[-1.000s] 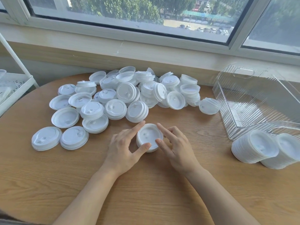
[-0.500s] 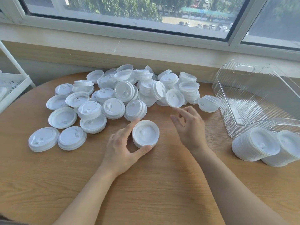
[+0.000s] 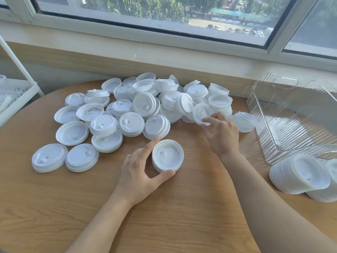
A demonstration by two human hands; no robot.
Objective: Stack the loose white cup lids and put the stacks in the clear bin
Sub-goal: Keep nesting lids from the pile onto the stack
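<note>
Meanwhile left hand [image 3: 138, 170] holding stack [image 3: 167, 155], right hand [image 3: 221, 133] pinching lid [image 3: 201, 112]

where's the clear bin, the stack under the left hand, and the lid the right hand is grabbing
clear bin [image 3: 284, 143]: head view, on its ribbed near wall
stack [image 3: 168, 155]: head view, on the top lid's face
lid [image 3: 200, 111]: head view, on its upper face above the fingers

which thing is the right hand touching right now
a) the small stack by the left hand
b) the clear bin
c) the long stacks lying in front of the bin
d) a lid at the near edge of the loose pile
d: the right hand pinches a single lid at the pile's near edge, while the left hand holds the small stack; the clear bin and the long stacks are untouched.
</note>
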